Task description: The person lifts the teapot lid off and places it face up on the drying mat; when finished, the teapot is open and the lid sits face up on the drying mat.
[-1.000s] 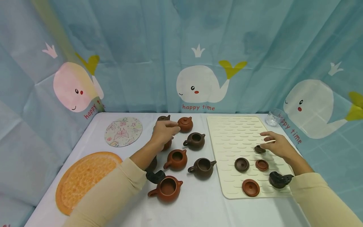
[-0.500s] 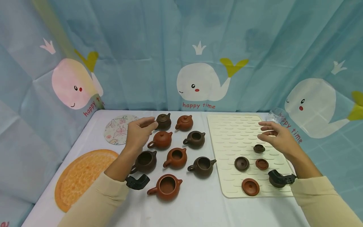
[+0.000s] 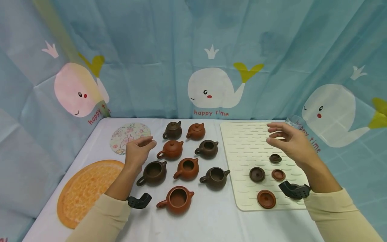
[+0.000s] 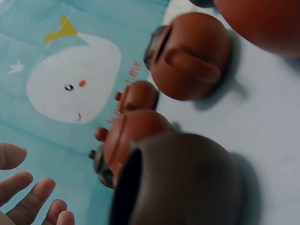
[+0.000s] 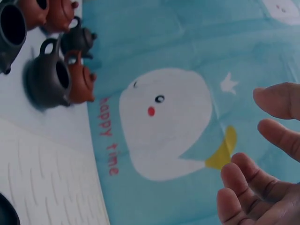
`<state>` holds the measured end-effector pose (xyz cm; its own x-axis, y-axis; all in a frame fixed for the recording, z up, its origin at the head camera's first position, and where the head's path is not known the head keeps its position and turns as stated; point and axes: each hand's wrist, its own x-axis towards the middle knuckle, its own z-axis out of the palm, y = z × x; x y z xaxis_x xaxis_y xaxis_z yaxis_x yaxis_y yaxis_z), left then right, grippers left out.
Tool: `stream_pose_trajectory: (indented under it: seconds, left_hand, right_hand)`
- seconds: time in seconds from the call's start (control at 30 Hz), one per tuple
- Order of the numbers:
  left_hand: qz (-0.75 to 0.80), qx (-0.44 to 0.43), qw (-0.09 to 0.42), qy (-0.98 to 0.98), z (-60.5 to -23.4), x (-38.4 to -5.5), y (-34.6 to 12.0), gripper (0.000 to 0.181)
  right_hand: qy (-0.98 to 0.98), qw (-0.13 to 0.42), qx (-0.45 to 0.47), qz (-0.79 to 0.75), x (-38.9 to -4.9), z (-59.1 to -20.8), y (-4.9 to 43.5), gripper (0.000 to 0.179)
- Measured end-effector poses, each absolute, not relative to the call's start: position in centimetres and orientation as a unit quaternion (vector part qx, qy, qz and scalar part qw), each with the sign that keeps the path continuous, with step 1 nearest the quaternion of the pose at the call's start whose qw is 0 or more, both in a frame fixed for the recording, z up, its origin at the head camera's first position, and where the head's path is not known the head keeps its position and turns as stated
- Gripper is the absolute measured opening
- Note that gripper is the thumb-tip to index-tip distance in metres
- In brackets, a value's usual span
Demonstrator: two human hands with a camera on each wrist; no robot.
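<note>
My left hand (image 3: 137, 151) hovers with relaxed fingers left of the teapots, near an open dark brown teapot (image 3: 153, 173). Nothing is in its grasp in the left wrist view, where its fingertips (image 4: 35, 192) show at the lower left. My right hand (image 3: 290, 141) is held above the cream mat (image 3: 245, 144), fingers loosely bent and holding nothing. Below it lie a small dark lid (image 3: 275, 158), a larger dark lid (image 3: 257, 174) and two red-brown lids, one small (image 3: 278, 174), one larger (image 3: 266, 199). Another dark lid is mostly hidden behind the wrist camera (image 3: 294, 191).
Lidded teapots stand at the back: a dark one (image 3: 173, 130), a red one (image 3: 196, 131) and a larger red one (image 3: 170, 150). Several lidless teapots, including a red one (image 3: 177, 200), stand closer. An orange round mat (image 3: 90, 191), a floral disc (image 3: 121, 136) and a clear cup (image 3: 293, 120) are around.
My left hand has drawn back from the rear teapots toward the left front, uncovering them. My right hand has risen away from the small dark lid.
</note>
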<state>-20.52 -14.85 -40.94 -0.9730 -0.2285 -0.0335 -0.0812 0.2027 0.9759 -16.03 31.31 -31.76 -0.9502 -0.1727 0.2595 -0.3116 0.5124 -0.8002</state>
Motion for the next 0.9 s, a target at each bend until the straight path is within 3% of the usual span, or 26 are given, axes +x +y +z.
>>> stream_pose_trajectory:
  seconds: [0.47, 0.9]
  left_hand:
    - [-0.605, 0.141, -0.043, -0.782, -43.6, -22.5, -15.8, 0.040]
    - [-0.571, 0.138, -0.093, -0.804, -44.7, -23.0, -15.9, 0.036]
  right_hand:
    - [-0.852, 0.049, 0.194, 0.484, -16.4, -30.0, 27.1, 0.043]
    - [-0.835, 0.014, 0.217, 0.506, -17.8, -29.7, 22.9, 0.042]
